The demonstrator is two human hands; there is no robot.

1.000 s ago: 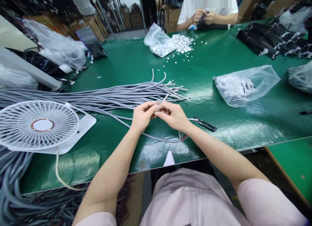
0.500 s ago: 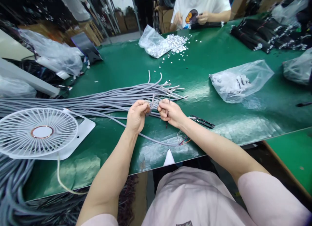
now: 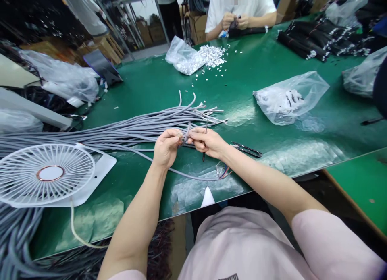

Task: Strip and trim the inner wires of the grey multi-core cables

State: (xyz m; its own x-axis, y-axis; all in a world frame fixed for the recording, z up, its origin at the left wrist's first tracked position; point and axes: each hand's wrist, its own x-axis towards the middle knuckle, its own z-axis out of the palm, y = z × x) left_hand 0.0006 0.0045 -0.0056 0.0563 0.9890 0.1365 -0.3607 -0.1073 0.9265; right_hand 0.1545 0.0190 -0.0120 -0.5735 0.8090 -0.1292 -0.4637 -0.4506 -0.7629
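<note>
My left hand (image 3: 165, 148) is closed, pinching the end of a grey cable (image 3: 188, 131) between thumb and forefinger. From the right, my right hand (image 3: 209, 143) meets it, its fingertips closed on the same cable end. A thin dark rod-like tool (image 3: 203, 156) also sits in the right hand, pointing down past the fingers. Fine detail at the fingertips is too small to make out. Behind both hands lies a bundle of grey cables (image 3: 145, 125) with pale stripped ends. Below them, one grey cable ends in loose coloured wires (image 3: 224, 171).
Black snips (image 3: 247, 150) lie right of my right hand. A white fan (image 3: 50, 173) stands at left. Farther back are a clear bag of white parts (image 3: 279, 100), a pile of small white pieces (image 3: 213, 55) and black cable bundles (image 3: 305, 40). A co-worker (image 3: 242, 14) sits opposite.
My right hand has moved in closer to my left, and its fingertips now meet the grey cable end. The whole view has shifted slightly. The co-worker's hands have come together.
</note>
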